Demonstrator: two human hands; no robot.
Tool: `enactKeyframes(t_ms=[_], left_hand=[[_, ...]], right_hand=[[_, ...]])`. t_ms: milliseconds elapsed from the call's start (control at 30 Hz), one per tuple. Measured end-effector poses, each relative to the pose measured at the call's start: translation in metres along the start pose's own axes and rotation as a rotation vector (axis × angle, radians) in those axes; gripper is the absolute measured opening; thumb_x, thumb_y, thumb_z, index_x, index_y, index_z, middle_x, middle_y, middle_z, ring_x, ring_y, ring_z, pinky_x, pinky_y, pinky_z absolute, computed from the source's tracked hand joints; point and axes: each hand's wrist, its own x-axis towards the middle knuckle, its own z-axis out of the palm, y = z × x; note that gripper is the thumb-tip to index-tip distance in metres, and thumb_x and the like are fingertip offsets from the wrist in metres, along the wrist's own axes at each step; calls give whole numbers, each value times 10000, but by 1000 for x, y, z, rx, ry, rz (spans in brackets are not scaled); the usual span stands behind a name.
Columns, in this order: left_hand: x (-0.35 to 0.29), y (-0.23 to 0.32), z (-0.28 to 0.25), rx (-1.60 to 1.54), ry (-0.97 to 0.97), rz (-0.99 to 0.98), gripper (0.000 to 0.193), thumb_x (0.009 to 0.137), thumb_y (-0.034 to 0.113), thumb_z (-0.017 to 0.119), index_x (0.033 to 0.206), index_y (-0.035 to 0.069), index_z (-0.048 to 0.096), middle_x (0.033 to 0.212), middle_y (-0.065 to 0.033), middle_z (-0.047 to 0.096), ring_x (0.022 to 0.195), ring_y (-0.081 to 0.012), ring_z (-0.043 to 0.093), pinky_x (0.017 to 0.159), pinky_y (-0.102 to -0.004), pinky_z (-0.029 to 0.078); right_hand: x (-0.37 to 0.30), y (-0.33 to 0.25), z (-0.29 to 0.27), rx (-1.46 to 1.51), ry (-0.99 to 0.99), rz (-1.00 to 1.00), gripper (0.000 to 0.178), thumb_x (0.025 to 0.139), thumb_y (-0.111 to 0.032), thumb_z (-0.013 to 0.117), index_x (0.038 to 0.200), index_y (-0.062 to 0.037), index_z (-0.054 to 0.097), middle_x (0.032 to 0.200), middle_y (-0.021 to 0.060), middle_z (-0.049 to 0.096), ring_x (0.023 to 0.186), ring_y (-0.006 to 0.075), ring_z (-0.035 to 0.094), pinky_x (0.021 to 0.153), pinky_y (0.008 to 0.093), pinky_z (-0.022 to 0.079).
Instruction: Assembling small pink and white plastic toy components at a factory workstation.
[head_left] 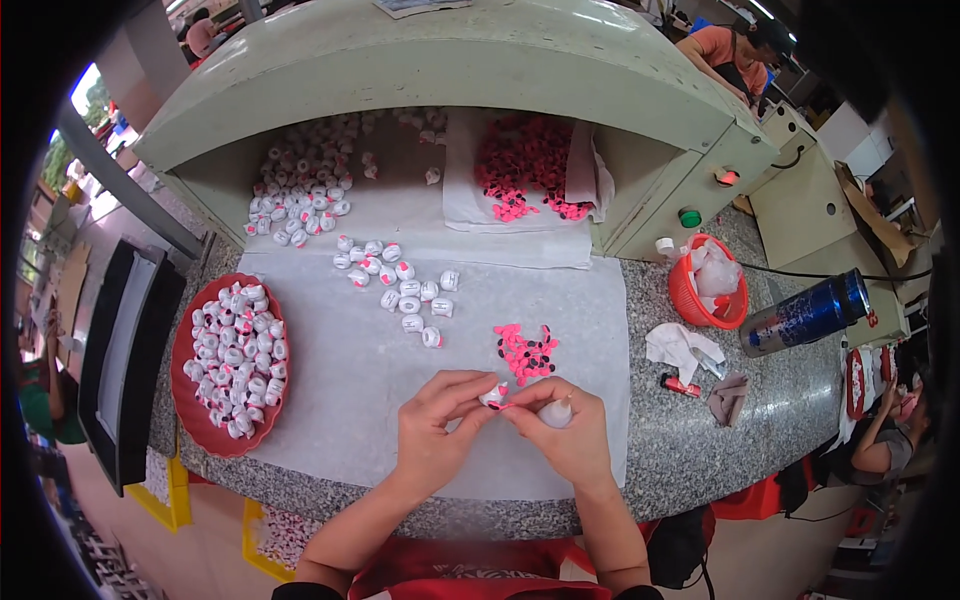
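My left hand (pixel 432 425) pinches a small rounded white piece (pixel 492 398) with pink and dark marks between thumb and fingers. Close beside it, my right hand (pixel 575 437) is closed round a small whitish bottle (pixel 556 412) with a narrow tip. The right thumb and forefinger meet at the white piece, where a bit of pink shows; whether they hold a separate part I cannot tell. Just beyond my hands lies a small pile of pink and black pieces (pixel 525 352). Farther left, several loose white pieces (pixel 410 290) are scattered on the white sheet (pixel 330 400).
A red tray (pixel 182 385) heaped with white pieces stands left. Under the pale green hood (pixel 420 75) lie more white pieces (pixel 300 195) and a pink-black heap (pixel 530 165). To the right are a red basket (pixel 708 318), a blue tumbler (pixel 805 315) and a crumpled cloth (pixel 675 347).
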Motion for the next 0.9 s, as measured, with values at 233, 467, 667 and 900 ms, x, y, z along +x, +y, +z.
enactKeyframes(t_ms=[233,467,667,900], left_hand=[[1,0,-3,-261,-33,-107,300,739,-135,561,1027,-50,573,1099,-145,520,960,-188,556,830,-274,481],[1,0,-4,-356,-53,-126,263,768,-107,546,1022,-44,574,1063,-150,547,964,-205,556,834,-304,474],[-1,-2,-1,-295,-48,-46,249,776,-97,544,1016,-37,575,1055,-150,551,960,-208,557,830,-306,472],[-2,-3,0,-277,-54,-36,242,776,-94,549,1010,-36,573,1047,-154,552,951,-207,558,823,-307,473]], right_hand=[[0,5,3,-54,97,-46,116,701,-46,703,775,-19,618,718,17,618,664,66,558,599,207,445],[1,2,3,37,70,-45,129,693,-24,694,796,-16,616,719,22,601,658,76,554,581,208,436],[0,5,2,-38,53,-211,139,681,1,682,803,-9,616,708,34,590,638,87,547,564,213,429],[1,6,2,-55,70,-284,134,669,10,684,784,-2,616,689,46,582,601,98,534,545,220,420]])
